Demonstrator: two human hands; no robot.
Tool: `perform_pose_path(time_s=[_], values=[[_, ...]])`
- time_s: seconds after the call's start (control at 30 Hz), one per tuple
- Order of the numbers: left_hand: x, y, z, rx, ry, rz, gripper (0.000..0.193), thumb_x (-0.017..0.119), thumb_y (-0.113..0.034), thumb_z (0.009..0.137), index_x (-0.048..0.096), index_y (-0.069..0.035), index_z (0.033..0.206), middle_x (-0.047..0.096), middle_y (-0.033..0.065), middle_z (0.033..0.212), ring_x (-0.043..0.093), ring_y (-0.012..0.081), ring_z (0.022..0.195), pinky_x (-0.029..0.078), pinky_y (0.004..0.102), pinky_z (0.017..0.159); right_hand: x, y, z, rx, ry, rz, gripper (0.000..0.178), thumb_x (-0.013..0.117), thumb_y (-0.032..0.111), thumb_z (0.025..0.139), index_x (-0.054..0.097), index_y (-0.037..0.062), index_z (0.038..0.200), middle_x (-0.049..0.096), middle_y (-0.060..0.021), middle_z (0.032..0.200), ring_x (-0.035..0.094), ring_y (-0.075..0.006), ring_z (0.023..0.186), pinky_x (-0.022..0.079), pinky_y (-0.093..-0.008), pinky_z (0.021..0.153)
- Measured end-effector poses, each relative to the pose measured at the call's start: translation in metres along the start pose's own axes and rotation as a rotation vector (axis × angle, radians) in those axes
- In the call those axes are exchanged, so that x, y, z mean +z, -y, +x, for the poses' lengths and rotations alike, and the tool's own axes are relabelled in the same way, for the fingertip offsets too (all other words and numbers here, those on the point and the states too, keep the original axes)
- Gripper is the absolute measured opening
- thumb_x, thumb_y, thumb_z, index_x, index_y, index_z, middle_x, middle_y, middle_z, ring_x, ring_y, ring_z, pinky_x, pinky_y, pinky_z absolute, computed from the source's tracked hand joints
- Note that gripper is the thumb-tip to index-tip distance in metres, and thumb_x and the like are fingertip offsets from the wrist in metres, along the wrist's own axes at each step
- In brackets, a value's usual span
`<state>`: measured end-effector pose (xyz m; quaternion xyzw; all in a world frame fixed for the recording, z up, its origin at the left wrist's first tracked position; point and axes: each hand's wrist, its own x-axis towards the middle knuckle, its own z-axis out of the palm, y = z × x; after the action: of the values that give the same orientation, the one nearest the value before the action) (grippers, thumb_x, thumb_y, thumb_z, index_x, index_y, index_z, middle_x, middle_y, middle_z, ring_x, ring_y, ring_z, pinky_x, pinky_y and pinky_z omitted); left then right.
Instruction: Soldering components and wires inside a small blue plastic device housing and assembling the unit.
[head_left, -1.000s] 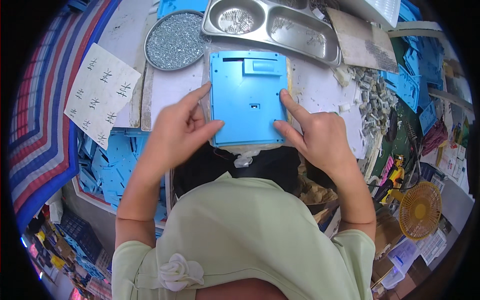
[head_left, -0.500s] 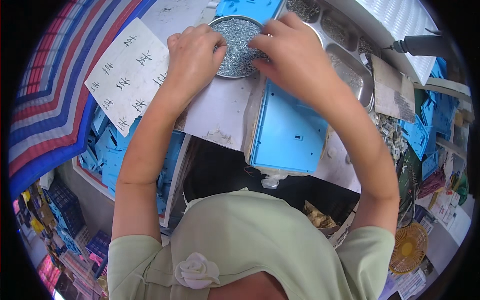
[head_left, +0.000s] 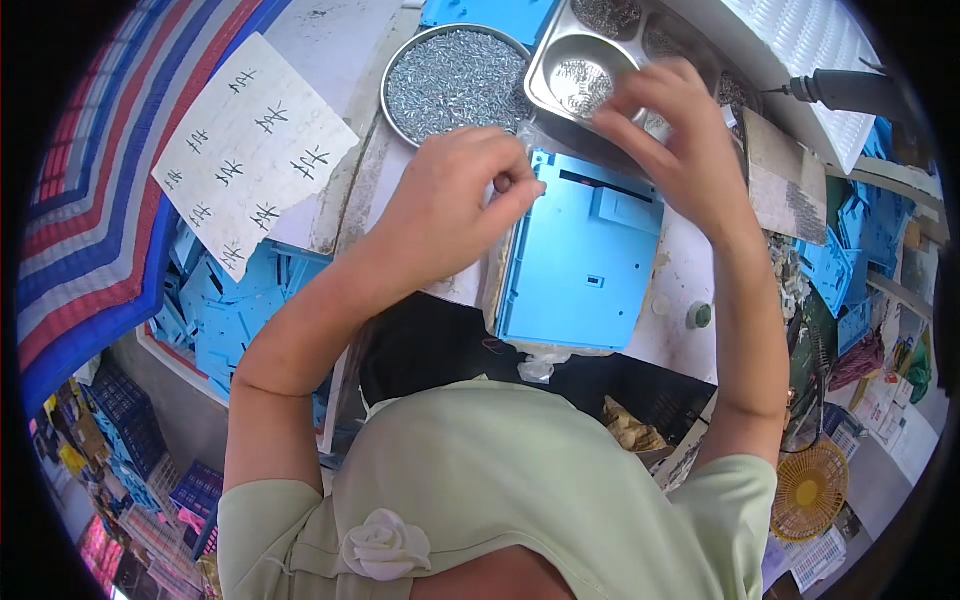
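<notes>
My left hand [head_left: 462, 200] is closed, its thumb and forefinger pinched at the upper left corner of a blue plastic panel [head_left: 575, 290]. Something tiny and dark seems to show at the fingertips, too small to name. My right hand [head_left: 675, 130] hovers beside a small round metal bowl [head_left: 628, 62] holding little shiny parts, its thumb and curled fingers apart. Beyond my left hand lies a round metal tray [head_left: 388, 110] full of small silvery screw-like pieces. The panel has a slot and a raised block near its far end.
A compartmented steel tray [head_left: 537, 90] with small parts sits at the far right, beside a power screwdriver [head_left: 850, 90]. At left are a marked paper sheet [head_left: 235, 160], a box of blue panels [head_left: 225, 330] and a striped sheet [head_left: 110, 180]. A small green lid [head_left: 699, 316] lies right of the panel.
Both hands have left the round tray. My left hand came nearer and right to the panel's corner; my right hand moved right, past the small bowl. The panel's far end is now uncovered.
</notes>
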<state>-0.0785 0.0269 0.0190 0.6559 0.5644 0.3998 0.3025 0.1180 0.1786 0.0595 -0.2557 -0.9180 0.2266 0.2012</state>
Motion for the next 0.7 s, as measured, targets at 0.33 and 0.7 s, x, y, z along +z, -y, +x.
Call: perform_pose_path(time_s=[0.33, 0.7], values=[[0.011, -0.032, 0.006, 0.186, -0.039, 0.587, 0.013, 0.070, -0.007, 0.084, 0.058, -0.003, 0.087, 0.057, 0.0115, 0.084, 0.057, 0.0306, 0.084, 0.044, 0.0430, 0.074, -0.015, -0.021, -0.074, 0.078, -0.033, -0.067, 0.011, 0.078, 0.014, 0.081, 0.073, 0.0055, 0.087, 0.068, -0.0048, 0.094, 0.054, -0.0289, 0.102, 0.044, -0.0386, 0.091], [0.004, -0.021, 0.007, 0.185, -0.027, 0.482, 0.013, 0.071, -0.007, 0.084, 0.059, -0.002, 0.086, 0.058, 0.0134, 0.084, 0.058, 0.0333, 0.085, 0.048, 0.0428, 0.076, -0.036, -0.029, -0.031, -0.029, 0.090, -0.084, 0.014, 0.077, 0.016, 0.081, 0.074, 0.0069, 0.091, 0.068, -0.0072, 0.098, 0.055, -0.0293, 0.103, 0.045, -0.0399, 0.093]])
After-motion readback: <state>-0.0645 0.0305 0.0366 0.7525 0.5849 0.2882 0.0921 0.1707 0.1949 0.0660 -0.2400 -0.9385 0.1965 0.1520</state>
